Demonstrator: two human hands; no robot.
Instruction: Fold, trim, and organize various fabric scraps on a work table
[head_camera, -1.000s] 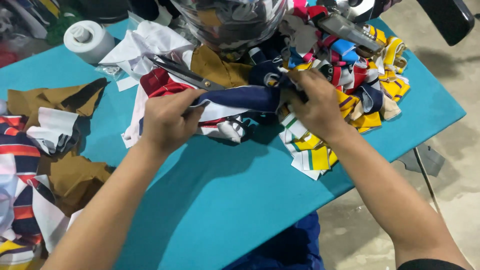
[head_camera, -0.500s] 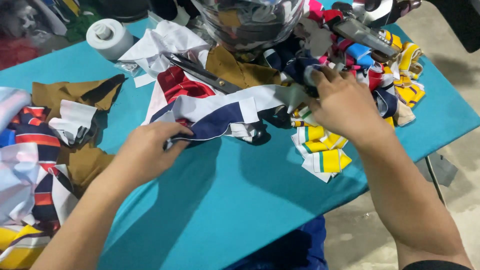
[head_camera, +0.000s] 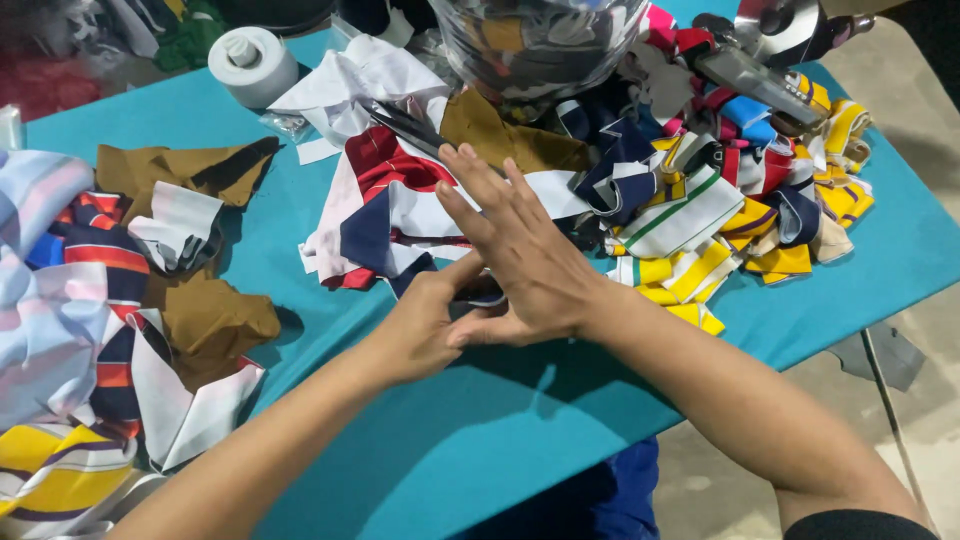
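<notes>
Navy, white and red striped fabric scrap (head_camera: 400, 225) spread flat at twelve o'clock, right hand (head_camera: 520, 260) open-fingered above it, left hand (head_camera: 425, 325) pinching its near edge

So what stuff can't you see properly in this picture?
Head view only:
- Left hand: its fingertips are tucked under the right hand, so what they pinch is hidden.
- Scissors: partly buried under cloth scraps.
- Clear bowl: cut off by the top edge; glare blurs what is inside.
- Striped cloth pile: cut off by the left edge.
- Metal tool: top cut off by the edge.
</notes>
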